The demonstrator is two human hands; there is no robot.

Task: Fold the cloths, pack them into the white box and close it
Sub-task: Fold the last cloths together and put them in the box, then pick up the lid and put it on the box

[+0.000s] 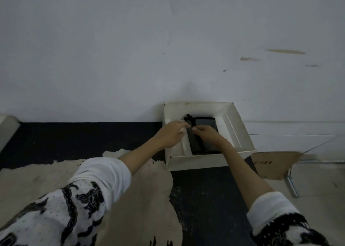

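Observation:
The open white box (197,162) stands on the dark floor against the wall. Inside it lie folded dark cloths (205,123), with a narrower black folded piece (194,143) along their left side. My left hand (170,134) reaches into the box's left part, fingers lying over the white inner bottom and touching the black piece's upper end. My right hand (207,133) lies on top of the dark cloths, its fingertips meeting the left hand's near the black piece. Whether either hand pinches cloth is hidden by the fingers.
A torn beige sheet (145,193) covers the floor at the lower left. A brown cardboard piece (274,164) lies right of the box beside a metal strip (292,182). A grey block (7,130) sits at the far left. The white wall (168,49) rises directly behind.

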